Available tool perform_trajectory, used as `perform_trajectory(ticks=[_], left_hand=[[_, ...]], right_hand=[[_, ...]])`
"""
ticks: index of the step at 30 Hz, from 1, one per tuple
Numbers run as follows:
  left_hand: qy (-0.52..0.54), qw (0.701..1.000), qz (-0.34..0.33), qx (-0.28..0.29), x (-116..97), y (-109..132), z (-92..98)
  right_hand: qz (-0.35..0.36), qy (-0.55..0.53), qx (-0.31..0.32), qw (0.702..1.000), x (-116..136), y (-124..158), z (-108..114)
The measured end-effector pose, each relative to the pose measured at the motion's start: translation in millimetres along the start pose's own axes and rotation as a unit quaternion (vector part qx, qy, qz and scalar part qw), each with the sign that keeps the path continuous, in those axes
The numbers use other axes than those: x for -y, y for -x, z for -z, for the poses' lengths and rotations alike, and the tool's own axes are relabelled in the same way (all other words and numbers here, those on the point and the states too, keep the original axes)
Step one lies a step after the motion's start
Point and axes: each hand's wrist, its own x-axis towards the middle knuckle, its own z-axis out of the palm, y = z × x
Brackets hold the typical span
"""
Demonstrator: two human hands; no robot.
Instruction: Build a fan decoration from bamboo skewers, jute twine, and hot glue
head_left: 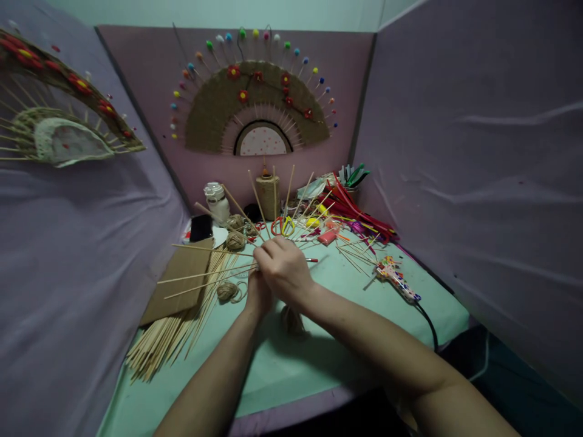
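Thin bamboo sticks (204,275) spread out like a fan from my two hands, above the middle of the table. My left hand (260,292) is closed around their gathered ends, mostly hidden behind the other hand. Across it lies my right hand (286,267), fingers curled in at the point where the sticks meet; what they pinch is hidden. Beneath my right wrist rests a ball of twine (291,320). Another small twine ball (226,292) sits to the left with a loose loop.
Cardboard (182,279) covers part of a heap of loose sticks (157,346) at left. Scissors (283,226), a twine spool (268,197), a jar (217,203) and red strips (359,209) stand behind. A glue gun (396,279) with cord lies right. A finished fan (259,109) hangs on the back panel.
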Motion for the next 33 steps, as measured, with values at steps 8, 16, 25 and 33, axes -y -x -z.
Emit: perform_trajectory(ticks=[8,16,25,33], left_hand=[[-0.182,0.960,-0.147,-0.151,-4,32,-13.4],[-0.006,1.000,0.020,-0.021,-19,0,32.8],[0.230,0.961,0.146,0.048,-43,-14,30.3],[0.241,0.952,0.173,0.074,-36,-13,31.2]], right_hand=[[0.071,-0.096,-0.001,0.993,26,22,-30],[0.121,-0.188,-0.076,0.972,42,49,-21],[-0.127,-0.296,-0.255,0.912,-2,78,-36],[-0.173,-0.334,-0.288,0.881,-5,75,-42]])
